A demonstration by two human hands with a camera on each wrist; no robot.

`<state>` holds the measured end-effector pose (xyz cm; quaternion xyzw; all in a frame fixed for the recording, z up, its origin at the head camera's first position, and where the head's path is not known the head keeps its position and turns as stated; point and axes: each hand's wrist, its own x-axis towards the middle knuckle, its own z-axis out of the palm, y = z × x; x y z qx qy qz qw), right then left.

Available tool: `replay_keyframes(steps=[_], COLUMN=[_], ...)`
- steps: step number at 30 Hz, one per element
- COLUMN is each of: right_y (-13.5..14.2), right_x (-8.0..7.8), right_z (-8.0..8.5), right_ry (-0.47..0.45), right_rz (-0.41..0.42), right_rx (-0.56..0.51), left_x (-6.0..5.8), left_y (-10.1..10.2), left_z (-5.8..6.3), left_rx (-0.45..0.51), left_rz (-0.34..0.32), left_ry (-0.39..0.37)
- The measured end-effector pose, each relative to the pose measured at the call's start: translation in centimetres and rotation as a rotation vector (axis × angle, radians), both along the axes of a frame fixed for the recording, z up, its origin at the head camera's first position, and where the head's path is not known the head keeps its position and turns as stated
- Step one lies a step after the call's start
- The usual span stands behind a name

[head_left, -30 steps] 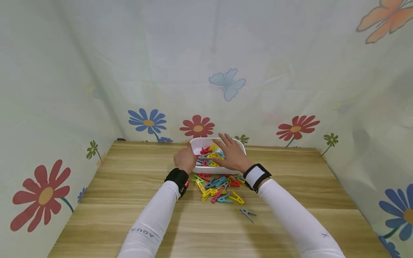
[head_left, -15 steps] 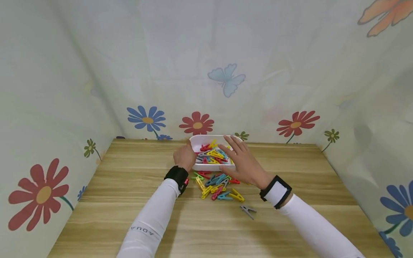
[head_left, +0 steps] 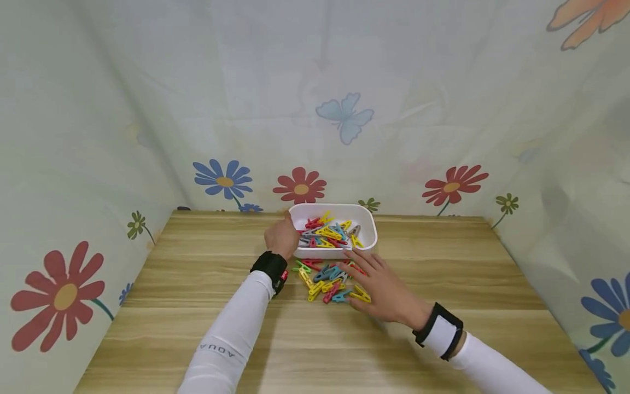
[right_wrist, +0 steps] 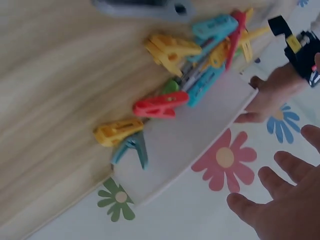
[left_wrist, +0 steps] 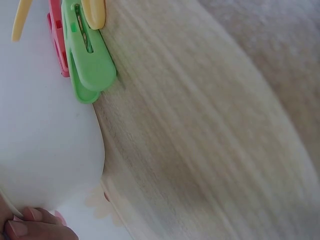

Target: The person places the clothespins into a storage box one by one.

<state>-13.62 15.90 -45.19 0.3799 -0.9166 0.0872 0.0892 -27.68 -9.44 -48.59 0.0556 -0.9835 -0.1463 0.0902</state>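
The loose clothespins (head_left: 328, 278) lie heaped on the wooden table (head_left: 197, 306), just in front of the white tub (head_left: 366, 230). My right hand (head_left: 383, 284) hovers over the heap's right side, fingers spread and straight, gripping nothing. My left hand (head_left: 281, 238) curls its fingers round the tub's left rim. Bare tabletop opens wide to both sides and toward me; the flowered curtain (head_left: 147, 137) walls in the back and both side edges. The tub sits against the back edge, holding a mixed pile of red, yellow, blue and grey pegs.
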Motion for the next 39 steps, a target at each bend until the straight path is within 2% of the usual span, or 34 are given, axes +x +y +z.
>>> replay_keyframes(steps=[6, 11, 23, 30, 35, 39], right_y=[0.5, 1.0, 1.7, 1.7, 1.6, 1.5], right_x=[1.2, 1.5, 1.4, 1.4, 1.6, 1.8], right_z=[-1.5, -2.4, -4.5, -5.0, -5.2, -5.1], right_ry=[-0.106, -0.172, -0.053, -0.083, -0.067, -0.064], right_rz=[0.008, -0.003, 0.064, 0.061, 0.077, 0.058], right_rx=[0.053, 0.069, 0.072, 0.055, 0.028, 0.027], left_x=[0.1, 0.1, 0.2, 0.3, 0.2, 0.2], left_y=[0.1, 0.0, 0.0, 0.0, 0.0, 0.0], left_z=[0.2, 0.2, 0.3, 0.3, 0.3, 0.5], left_rx=[-0.005, -0.010, -0.003, -0.010, -0.014, -0.003], left_rz=[0.007, 0.005, -0.005, 0.000, 0.004, 0.003], left_ry=[-0.019, -0.014, -0.023, -0.036, -0.047, -0.036])
